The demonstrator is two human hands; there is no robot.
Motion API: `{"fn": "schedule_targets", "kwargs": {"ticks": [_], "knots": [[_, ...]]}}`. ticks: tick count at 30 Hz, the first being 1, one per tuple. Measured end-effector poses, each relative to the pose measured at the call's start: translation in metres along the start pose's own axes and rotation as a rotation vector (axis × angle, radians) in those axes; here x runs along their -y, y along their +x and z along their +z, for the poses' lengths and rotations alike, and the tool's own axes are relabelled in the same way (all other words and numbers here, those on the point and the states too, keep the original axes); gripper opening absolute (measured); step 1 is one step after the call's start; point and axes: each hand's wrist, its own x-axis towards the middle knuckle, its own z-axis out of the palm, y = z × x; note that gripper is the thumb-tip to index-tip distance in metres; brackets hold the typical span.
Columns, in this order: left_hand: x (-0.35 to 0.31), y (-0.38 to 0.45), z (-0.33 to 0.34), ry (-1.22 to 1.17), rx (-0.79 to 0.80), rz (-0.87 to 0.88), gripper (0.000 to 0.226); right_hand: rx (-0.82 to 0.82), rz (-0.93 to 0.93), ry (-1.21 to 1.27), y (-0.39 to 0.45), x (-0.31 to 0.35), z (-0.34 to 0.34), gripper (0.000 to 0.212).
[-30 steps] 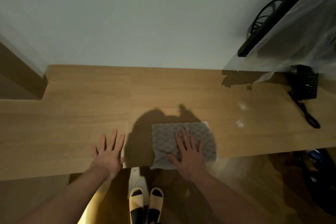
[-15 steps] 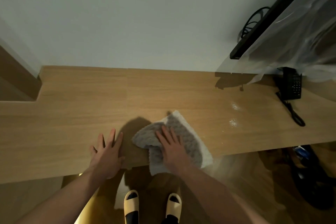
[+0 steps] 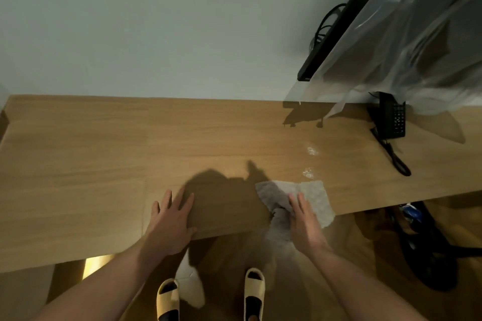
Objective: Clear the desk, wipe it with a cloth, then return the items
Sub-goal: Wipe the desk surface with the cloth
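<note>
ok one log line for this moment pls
phase: wiping | right hand: pressing bunched grey cloth at near edge | left hand: flat on light wooden desk | pale specks: unwiped

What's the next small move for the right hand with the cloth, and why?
Probably slide the cloth away from the near edge, toward the two pale smudges just beyond its far corner. The right hand presses it with flat fingers, part of it bunched and hanging off the desk edge, so that patch looks unwiped. The left hand rests flat on the desk.
</note>
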Motion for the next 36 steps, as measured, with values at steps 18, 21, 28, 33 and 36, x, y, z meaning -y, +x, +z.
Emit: {"fn": "schedule_targets", "kwargs": {"ticks": [18,21,28,33,36], "knots": [[-0.166,0.066,0.004,-0.136,0.02,-0.315,0.102,-0.044,-0.256,-0.244,0.041,-0.148,-0.04,0.064],[-0.166,0.07,0.006,-0.151,0.042,-0.343,0.103,-0.011,-0.14,-0.078,0.05,-0.201,-0.066,0.06],[-0.168,0.078,0.013,-0.179,0.036,-0.391,0.104,-0.289,0.139,0.365,0.068,-0.295,-0.143,0.051],[-0.166,0.075,0.015,-0.197,0.021,-0.392,0.104,-0.012,0.149,0.03,0.102,-0.32,-0.119,0.066],[-0.165,0.074,0.016,-0.203,0.024,-0.395,0.104,0.06,0.159,-0.128,0.097,-0.284,-0.079,0.066]]}}
